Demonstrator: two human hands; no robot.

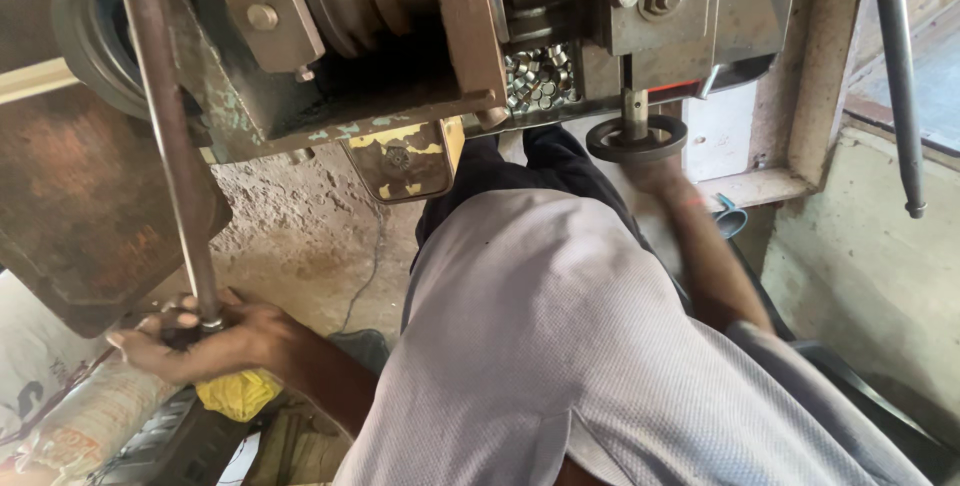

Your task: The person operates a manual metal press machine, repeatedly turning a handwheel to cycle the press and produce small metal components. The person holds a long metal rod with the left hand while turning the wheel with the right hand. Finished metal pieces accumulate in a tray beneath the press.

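left hand (pixel 190 341): clenched round the bottom end of the long steel lever (pixel 165 126), just above a yellow rag (pixel 238 394).
right hand (pixel 655 174): up at the round die ring (pixel 637 139) under the press; its grip is blurred, cannot tell.
small metal pieces (pixel 540 76): heaped in the tray beside the ram.
risk: if that lever gets pulled while the fingers sit under the ram, I'd guess they get crushed.
other risk: a sweaty palm could slip off the bare lever.

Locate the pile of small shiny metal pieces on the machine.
In the head view, the pile of small shiny metal pieces sits top centre, in a recess of the rusty metal machine, up-left of the black round handwheel.
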